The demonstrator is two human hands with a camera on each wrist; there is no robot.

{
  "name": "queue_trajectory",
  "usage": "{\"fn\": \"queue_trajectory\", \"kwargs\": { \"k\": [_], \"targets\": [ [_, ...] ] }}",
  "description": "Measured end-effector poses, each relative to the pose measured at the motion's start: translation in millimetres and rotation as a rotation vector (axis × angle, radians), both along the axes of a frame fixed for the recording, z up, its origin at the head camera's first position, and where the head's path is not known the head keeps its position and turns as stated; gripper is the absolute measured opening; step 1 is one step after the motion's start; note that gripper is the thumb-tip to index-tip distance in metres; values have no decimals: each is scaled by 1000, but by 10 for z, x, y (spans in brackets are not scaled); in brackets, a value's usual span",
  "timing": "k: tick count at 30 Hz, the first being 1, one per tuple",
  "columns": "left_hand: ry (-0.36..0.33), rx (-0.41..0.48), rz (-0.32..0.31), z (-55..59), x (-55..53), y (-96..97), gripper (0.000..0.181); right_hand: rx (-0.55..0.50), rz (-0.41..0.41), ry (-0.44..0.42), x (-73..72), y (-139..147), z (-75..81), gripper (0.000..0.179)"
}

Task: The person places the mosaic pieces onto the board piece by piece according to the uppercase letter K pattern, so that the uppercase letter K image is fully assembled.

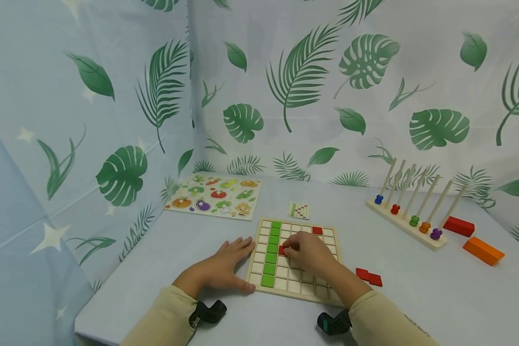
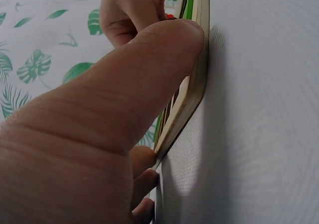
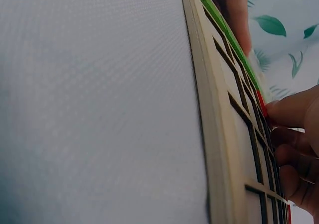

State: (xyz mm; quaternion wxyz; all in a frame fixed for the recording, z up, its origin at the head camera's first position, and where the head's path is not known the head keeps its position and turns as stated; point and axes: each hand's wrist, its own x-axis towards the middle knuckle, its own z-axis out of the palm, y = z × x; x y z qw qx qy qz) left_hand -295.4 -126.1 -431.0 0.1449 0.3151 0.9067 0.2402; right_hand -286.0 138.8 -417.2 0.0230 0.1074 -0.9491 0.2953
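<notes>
A wooden grid board [image 1: 300, 298] lies on the table, with one column of green square tiles [image 1: 270, 257] near its left side. My right hand [image 1: 309, 253] is over the middle of it, thumb and fingertips on a red square tile [image 1: 281, 250] beside the green column. In the right wrist view this red tile [image 3: 261, 103] sits low in the grid under a fingertip. Another red tile [image 1: 317, 230] lies near the board's far right corner. My left hand [image 1: 225, 269] is spread at the board's left edge, thumb at the near corner; in the left wrist view the thumb [image 2: 164, 50] touches the rim.
Loose red tiles [image 1: 369, 277] lie right of the board. Behind it are a small pattern card [image 1: 299, 211] and a vegetable puzzle [image 1: 216, 197]. Farther right stand a peg rack with coloured beads [image 1: 408, 223], a red block [image 1: 459, 226] and an orange block [image 1: 483, 251]. Leaf-print curtains hang behind.
</notes>
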Motion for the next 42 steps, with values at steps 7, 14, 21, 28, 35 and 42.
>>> {"fn": "queue_trajectory", "kwargs": {
  "k": [7,14,21,28,35,42],
  "targets": [
    [9,7,-11,-29,-13,-12,114,90,52,53,12,-3,-19,19],
    [12,1,-11,-7,-2,-6,114,69,97,86,97,90,5,31],
    [6,13,-10,34,22,1,113,-6,108,70,238,373,96,27],
    [4,14,-10,16,18,-8,114,-16,14,27,394,867,139,28],
    [-3,5,-1,-3,7,-10,114,35,-58,-115,512,1372,201,30],
    [-2,5,-9,3,7,-8,114,59,-90,-228,548,1625,218,29]
  ]
}}
